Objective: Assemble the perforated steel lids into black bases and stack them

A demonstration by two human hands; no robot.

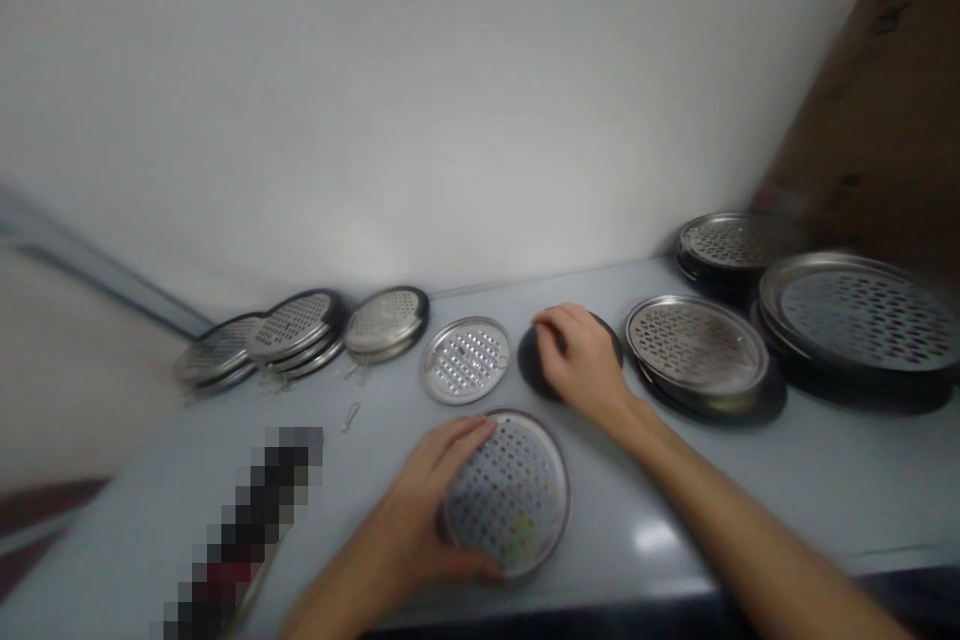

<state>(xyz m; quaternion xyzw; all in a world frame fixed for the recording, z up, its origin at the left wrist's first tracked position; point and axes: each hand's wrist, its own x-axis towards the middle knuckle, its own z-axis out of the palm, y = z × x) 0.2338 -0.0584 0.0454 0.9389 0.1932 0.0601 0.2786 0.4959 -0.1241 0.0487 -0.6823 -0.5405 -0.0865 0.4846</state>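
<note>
Loosely, left hand [424,510] curled round perforated tray [519,492], right hand [583,362] half-open atop dark disc [532,368].

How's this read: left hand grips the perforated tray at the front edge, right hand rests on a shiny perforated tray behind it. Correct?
One slip: in the head view the right hand rests on a dark disc, not a shiny tray. The left hand does grip the perforated tray in front.

A round perforated steel tray [517,490] lies flat at lower centre; a dark round disc [531,370] lies flat just above it, mid-frame.
</note>
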